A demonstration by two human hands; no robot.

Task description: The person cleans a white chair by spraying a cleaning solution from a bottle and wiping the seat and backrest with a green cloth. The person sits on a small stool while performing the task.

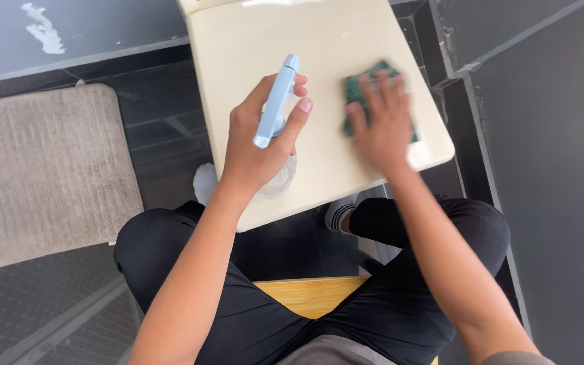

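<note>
Spray bottle (276, 101) in left hand (258, 145), green cloth (363, 91) under right hand (381, 125)

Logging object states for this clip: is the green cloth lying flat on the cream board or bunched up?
Flat, as far as visible: the green cloth lies pressed against the cream board under the right hand, which is motion-blurred and hides most of it.

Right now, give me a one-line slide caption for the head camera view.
Seated person's left hand holds a pale blue spray bottle while the right hand presses a green cloth on a cream panel.
</note>
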